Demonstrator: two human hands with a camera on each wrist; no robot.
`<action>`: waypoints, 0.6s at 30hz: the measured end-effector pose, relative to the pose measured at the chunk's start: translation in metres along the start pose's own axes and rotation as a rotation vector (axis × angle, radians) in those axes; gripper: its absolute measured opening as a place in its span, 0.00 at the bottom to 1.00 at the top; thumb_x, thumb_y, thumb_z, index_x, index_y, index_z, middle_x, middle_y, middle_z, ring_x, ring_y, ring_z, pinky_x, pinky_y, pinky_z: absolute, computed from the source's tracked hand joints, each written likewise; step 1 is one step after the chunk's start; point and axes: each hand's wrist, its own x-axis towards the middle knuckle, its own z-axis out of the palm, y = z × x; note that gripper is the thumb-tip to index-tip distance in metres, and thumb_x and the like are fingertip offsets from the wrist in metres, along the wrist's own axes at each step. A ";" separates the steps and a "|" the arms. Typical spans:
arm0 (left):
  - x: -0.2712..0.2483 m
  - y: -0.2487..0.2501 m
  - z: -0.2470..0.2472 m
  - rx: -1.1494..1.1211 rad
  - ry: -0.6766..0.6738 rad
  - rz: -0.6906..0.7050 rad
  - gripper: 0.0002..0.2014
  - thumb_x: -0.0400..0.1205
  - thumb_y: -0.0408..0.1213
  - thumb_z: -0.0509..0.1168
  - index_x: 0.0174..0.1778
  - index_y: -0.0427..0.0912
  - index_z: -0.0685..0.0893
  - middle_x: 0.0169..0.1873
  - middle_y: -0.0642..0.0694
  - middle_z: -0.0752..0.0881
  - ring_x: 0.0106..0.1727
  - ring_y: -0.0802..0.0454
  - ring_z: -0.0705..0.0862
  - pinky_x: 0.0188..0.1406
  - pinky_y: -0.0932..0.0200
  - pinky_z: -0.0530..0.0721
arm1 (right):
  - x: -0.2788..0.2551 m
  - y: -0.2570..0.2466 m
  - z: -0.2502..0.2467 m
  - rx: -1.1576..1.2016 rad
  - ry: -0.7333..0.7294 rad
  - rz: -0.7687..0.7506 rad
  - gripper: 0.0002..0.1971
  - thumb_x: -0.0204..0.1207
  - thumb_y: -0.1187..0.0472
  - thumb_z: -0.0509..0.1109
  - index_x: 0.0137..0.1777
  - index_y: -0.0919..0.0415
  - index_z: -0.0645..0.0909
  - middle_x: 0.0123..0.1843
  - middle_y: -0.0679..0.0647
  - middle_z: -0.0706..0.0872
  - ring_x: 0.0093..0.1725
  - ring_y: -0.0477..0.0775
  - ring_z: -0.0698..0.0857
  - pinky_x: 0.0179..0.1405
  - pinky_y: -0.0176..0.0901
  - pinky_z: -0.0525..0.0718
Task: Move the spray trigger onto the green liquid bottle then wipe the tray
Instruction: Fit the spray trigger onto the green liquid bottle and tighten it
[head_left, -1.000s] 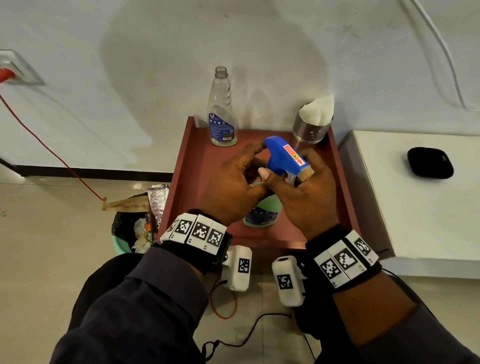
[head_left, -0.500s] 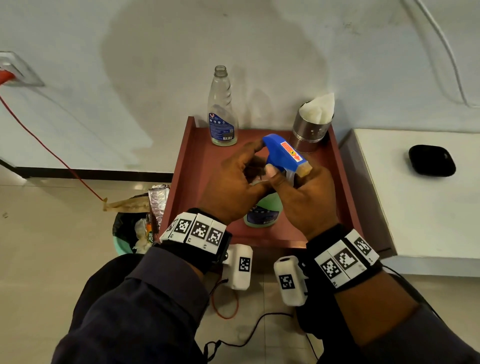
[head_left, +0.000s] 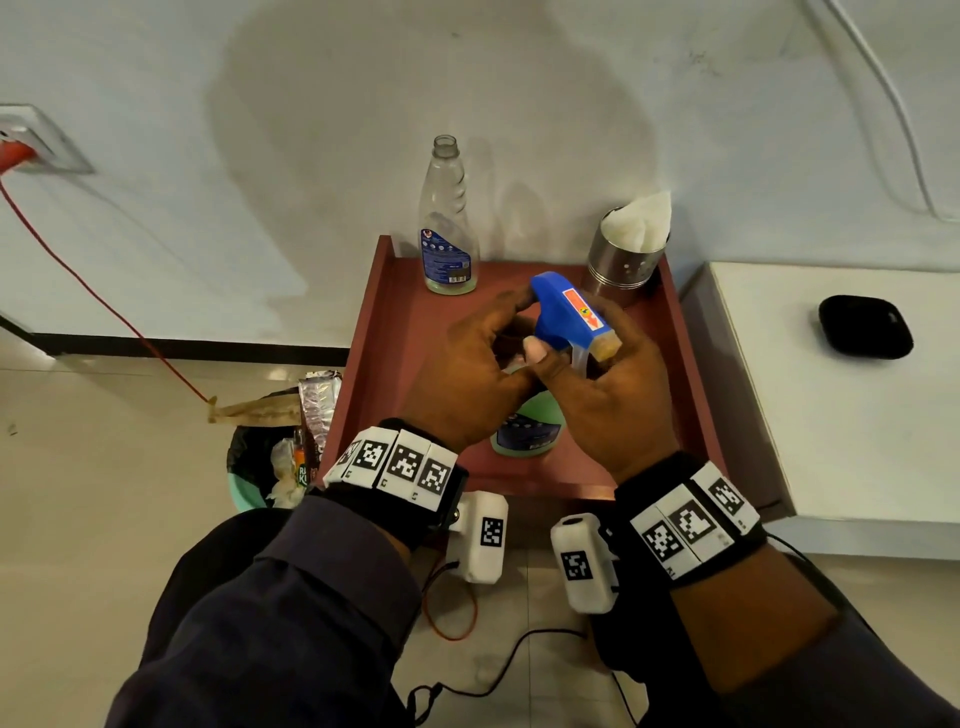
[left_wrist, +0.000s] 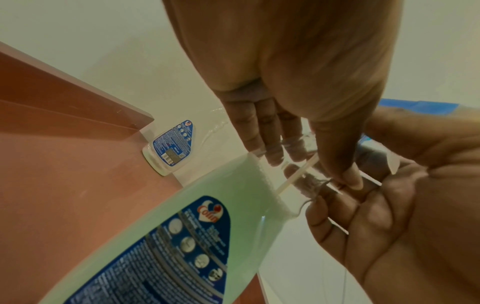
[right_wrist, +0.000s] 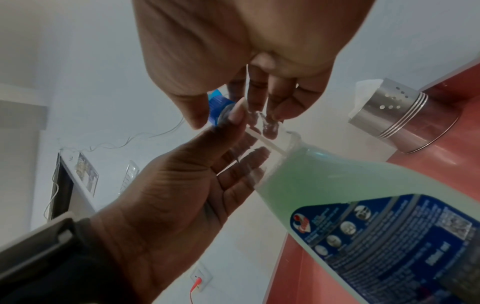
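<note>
The green liquid bottle (head_left: 530, 431) stands on the red tray (head_left: 395, 332), mostly hidden under both hands. The blue spray trigger (head_left: 569, 312) sits on top of its neck, nozzle pointing to the lower right. My left hand (head_left: 483, 374) curls round the bottle neck from the left. My right hand (head_left: 613, 405) grips the trigger at its collar from the right. In the wrist views the white dip tube (left_wrist: 296, 174) runs down inside the neck into the green liquid (right_wrist: 337, 179). Whether the collar is seated on the thread is hidden by the fingers.
An empty clear bottle (head_left: 447, 223) stands at the tray's back left. A steel cup with white tissue (head_left: 623, 260) stands at the back right. A white surface (head_left: 831, 441) with a black case (head_left: 865, 327) lies to the right, a waste bin (head_left: 260, 457) to the left.
Almost nothing differs. Both hands stay at the bottle neck, and the trigger head has shifted only slightly.
</note>
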 end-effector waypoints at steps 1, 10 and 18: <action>0.000 0.000 -0.001 0.003 0.004 -0.006 0.31 0.81 0.34 0.75 0.77 0.59 0.73 0.48 0.61 0.89 0.49 0.67 0.90 0.52 0.71 0.87 | -0.001 0.001 0.000 -0.028 -0.004 -0.008 0.10 0.77 0.57 0.78 0.55 0.54 0.84 0.34 0.39 0.84 0.35 0.37 0.85 0.35 0.25 0.79; 0.002 0.000 -0.002 -0.006 -0.019 -0.028 0.32 0.80 0.35 0.76 0.80 0.51 0.75 0.48 0.60 0.89 0.49 0.65 0.90 0.54 0.65 0.89 | 0.000 0.004 -0.001 -0.023 -0.007 -0.021 0.13 0.78 0.52 0.75 0.57 0.57 0.85 0.33 0.40 0.83 0.32 0.39 0.83 0.33 0.26 0.78; 0.001 -0.001 -0.002 -0.032 -0.036 -0.025 0.30 0.81 0.29 0.74 0.77 0.55 0.76 0.48 0.59 0.89 0.51 0.67 0.90 0.53 0.72 0.86 | 0.000 0.005 0.000 -0.020 0.000 0.012 0.14 0.76 0.54 0.78 0.58 0.58 0.84 0.30 0.35 0.82 0.30 0.38 0.84 0.32 0.26 0.77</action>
